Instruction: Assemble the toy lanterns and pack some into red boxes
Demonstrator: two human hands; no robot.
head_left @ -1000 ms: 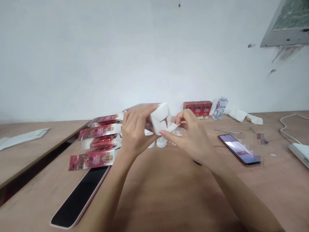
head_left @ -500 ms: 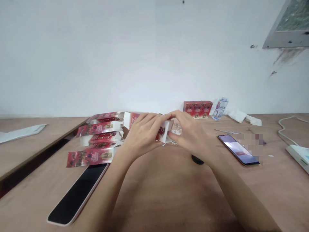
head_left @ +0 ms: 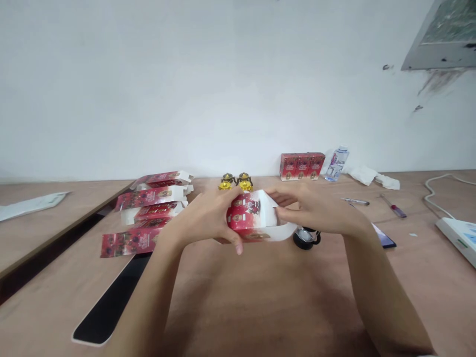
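Carton (head_left: 247, 219) now shows red face between left hand (head_left: 203, 220) and right hand (head_left: 318, 213)

bright, even, soft light fills the scene and washes the white wall (head_left: 186, 89) almost flat. the wooden table (head_left: 260, 307) carries only faint, diffuse shadows beneath the forearms, the left hand (head_left: 201, 223) and the right hand (head_left: 316, 213). the whole picture is slightly soft, so the print on the red box (head_left: 247, 218) is unreadable. the dark phone (head_left: 111, 307) near the lower left corner looks stretched by the wide lens.
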